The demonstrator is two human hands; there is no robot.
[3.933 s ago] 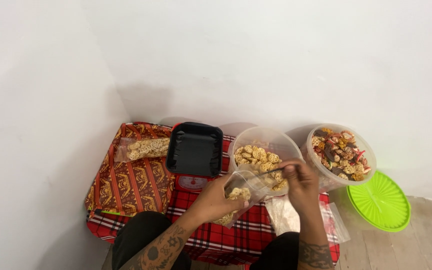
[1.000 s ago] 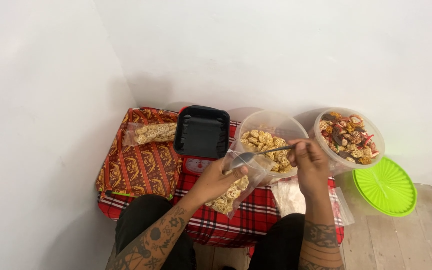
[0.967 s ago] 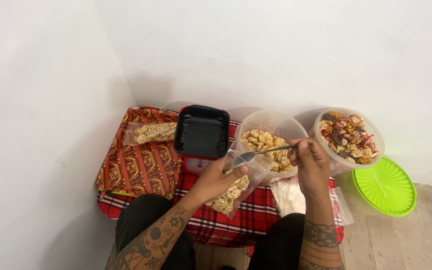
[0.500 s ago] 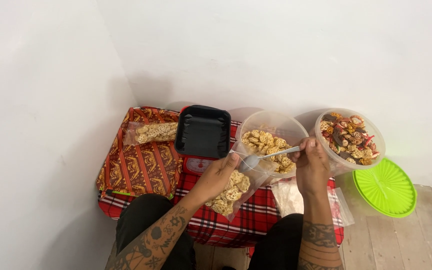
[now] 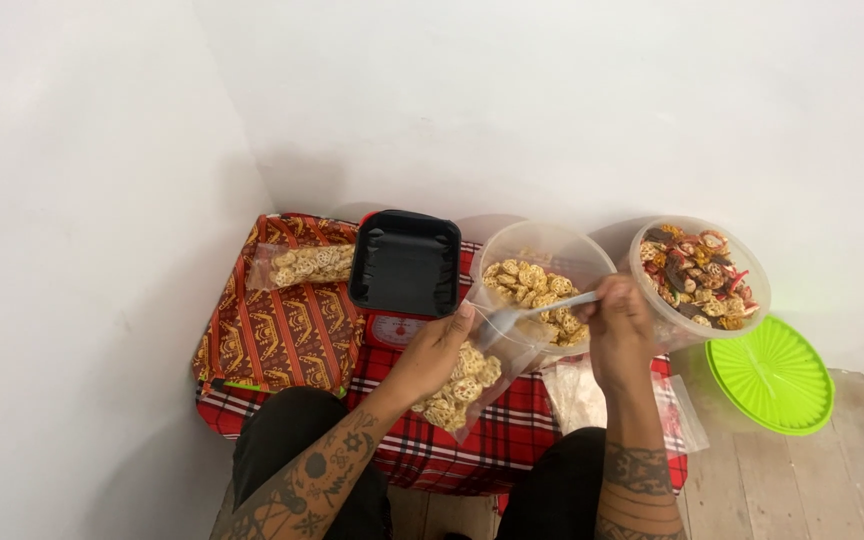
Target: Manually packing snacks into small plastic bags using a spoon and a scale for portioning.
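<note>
Head view, looking down over the person's knees. The left hand (image 5: 430, 352) is closed on the rim of a clear plastic bag (image 5: 460, 385), part-filled with pale wheel-shaped crackers; the bag hangs at about 5 o'clock from that hand, over a red plaid cloth (image 5: 512, 445). The right hand (image 5: 620, 328) is clamped on the handle of a white plastic spoon (image 5: 527, 313); the spoon's bowl points toward 9 o'clock and sits at the bag's mouth, just beside the left fingertips; whether the bowl carries crackers cannot be told, the view being too small. Directly at 12 o'clock from the spoon stands a clear round tub (image 5: 542, 268) holding more of the same crackers; at 3 o'clock from it, a second clear tub (image 5: 700, 278) with mixed dark and red snacks. A black square tray (image 5: 407, 262) rests on a red kitchen scale (image 5: 392, 330), at 11 o'clock from the left hand. Further toward 9 o'clock, a filled cracker bag (image 5: 302, 266) lies on an orange patterned cloth (image 5: 282, 330). A green round lid (image 5: 770, 372) lies on the floor at 3 o'clock from the right hand; empty clear bags (image 5: 577, 392) lie below that hand.
</note>
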